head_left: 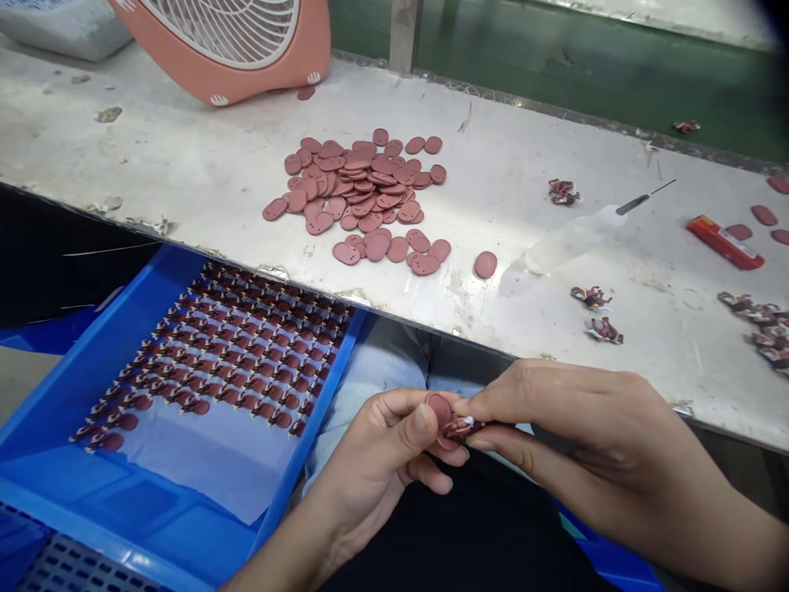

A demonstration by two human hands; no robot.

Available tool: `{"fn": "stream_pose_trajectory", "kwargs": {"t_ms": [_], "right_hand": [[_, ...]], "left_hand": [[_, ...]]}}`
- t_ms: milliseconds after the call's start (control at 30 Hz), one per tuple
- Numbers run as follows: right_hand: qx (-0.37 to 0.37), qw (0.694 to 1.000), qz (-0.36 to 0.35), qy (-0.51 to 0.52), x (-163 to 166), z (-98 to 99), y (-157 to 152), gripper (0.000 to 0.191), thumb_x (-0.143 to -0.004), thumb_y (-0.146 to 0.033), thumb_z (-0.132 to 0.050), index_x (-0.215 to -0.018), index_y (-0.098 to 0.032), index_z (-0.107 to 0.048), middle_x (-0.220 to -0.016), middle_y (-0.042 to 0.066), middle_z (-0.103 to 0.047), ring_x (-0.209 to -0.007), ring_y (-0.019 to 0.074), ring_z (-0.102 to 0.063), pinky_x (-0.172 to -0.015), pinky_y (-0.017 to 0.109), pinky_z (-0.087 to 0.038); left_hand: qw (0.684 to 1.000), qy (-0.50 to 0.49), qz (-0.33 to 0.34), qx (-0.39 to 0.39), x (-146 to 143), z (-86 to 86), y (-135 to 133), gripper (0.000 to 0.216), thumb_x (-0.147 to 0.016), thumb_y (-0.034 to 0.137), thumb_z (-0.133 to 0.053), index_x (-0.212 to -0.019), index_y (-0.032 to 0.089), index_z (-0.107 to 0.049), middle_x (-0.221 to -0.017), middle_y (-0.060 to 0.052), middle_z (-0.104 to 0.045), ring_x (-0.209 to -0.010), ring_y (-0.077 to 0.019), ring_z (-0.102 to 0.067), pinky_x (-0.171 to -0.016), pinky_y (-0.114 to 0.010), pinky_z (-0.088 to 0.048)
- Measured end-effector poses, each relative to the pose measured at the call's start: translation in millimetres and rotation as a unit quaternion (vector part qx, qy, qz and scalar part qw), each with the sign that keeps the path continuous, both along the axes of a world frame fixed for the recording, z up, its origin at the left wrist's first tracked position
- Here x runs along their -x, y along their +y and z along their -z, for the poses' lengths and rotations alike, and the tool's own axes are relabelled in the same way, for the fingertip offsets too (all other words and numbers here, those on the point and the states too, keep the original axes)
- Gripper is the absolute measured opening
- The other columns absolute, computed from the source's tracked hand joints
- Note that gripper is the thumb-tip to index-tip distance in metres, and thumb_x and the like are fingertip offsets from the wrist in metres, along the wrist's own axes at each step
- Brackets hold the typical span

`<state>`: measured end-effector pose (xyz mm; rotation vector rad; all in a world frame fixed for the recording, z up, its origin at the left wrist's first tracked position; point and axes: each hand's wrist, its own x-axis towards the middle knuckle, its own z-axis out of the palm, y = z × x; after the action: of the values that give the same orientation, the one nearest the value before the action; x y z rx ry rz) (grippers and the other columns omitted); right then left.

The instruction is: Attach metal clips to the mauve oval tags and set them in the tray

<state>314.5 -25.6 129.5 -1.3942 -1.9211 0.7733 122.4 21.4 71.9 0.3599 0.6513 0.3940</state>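
Over my lap, my left hand (400, 452) pinches a reddish-brown oval base (437, 407) between thumb and fingers. My right hand (573, 427) grips a small brown-and-white figurine (462, 426) with thumb and forefinger, pressed against that base. The fingers cover part of both pieces, so I cannot tell how they join. On the bench beyond lies a heap of similar oval bases (363, 185), some with small holes. A whitish squeeze bottle with a thin needle tip (573, 238) lies to the right. Two loose figurines (592, 296) are near it.
A blue tray (154, 526) at lower left holds rows of figurines on bases (246, 345) over white paper. An orange fan (246, 82) stands at the back left. On the right are a red packet (724, 242) and more figurines (764, 325). The bench edge is chipped.
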Motion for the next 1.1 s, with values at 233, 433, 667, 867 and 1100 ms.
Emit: {"fn": "stream_pose_trajectory", "kwargs": {"t_ms": [233, 433, 667, 867, 1100], "right_hand": [[-0.005, 0.999, -0.025, -0.033, 1.1, 0.6, -1.3, 0.017, -0.099, -0.015, -0.059, -0.114, -0.02, -0.065, -0.09, -0.001, -0.071, -0.076, 0.0105, -0.065, -0.067, 0.019, -0.053], [-0.017, 0.999, -0.025, -0.039, 3.7, 2.6, -0.9, 0.014, -0.1, -0.017, -0.056, -0.111, -0.02, -0.066, -0.086, 0.0, -0.07, -0.071, 0.0115, -0.065, -0.063, 0.021, -0.052], [-0.003, 0.999, -0.032, -0.007, 6.3, 5.3, -2.6, 0.018, -0.099, -0.011, -0.057, -0.113, -0.02, -0.063, -0.09, 0.0, -0.071, -0.075, 0.011, -0.066, -0.067, 0.02, -0.055], [-0.007, 1.0, -0.025, 0.004, 9.2, 6.4, -4.3, 0.019, -0.097, -0.01, -0.058, -0.111, -0.023, -0.063, -0.087, 0.001, -0.071, -0.072, 0.0143, -0.067, -0.064, 0.024, -0.058], [-0.011, 0.999, -0.033, -0.002, 12.0, 6.2, -4.2, 0.019, -0.095, -0.004, -0.057, -0.104, -0.02, -0.063, -0.089, 0.001, -0.069, -0.075, 0.0101, -0.065, -0.068, 0.019, -0.054]], "left_hand": [[1.0, 0.014, -0.009, 0.002, 0.5, 0.7, -1.2, 0.033, -0.07, 0.048, -0.086, -0.083, 0.017, -0.082, -0.066, 0.0, -0.066, -0.059, -0.0068, -0.064, -0.052, -0.011, -0.053], [1.0, 0.021, -0.015, 0.011, 1.8, 3.1, -2.9, 0.036, -0.071, 0.048, -0.086, -0.084, 0.015, -0.081, -0.064, 0.0, -0.063, -0.057, -0.0063, -0.059, -0.053, -0.012, -0.051], [0.999, 0.02, -0.023, 0.015, 2.8, 1.1, -5.9, 0.034, -0.069, 0.046, -0.087, -0.079, 0.014, -0.08, -0.064, 0.0, -0.063, -0.056, -0.005, -0.056, -0.056, -0.013, -0.049], [0.999, 0.028, -0.027, 0.02, 1.8, 1.7, -7.0, 0.033, -0.07, 0.046, -0.087, -0.078, 0.015, -0.08, -0.066, -0.001, -0.066, -0.057, -0.006, -0.056, -0.057, -0.015, -0.046], [0.999, 0.03, -0.027, 0.02, 2.9, 1.9, -9.5, 0.033, -0.07, 0.046, -0.087, -0.076, 0.015, -0.078, -0.062, 0.001, -0.06, -0.06, -0.0078, -0.055, -0.06, -0.018, -0.045]]}}
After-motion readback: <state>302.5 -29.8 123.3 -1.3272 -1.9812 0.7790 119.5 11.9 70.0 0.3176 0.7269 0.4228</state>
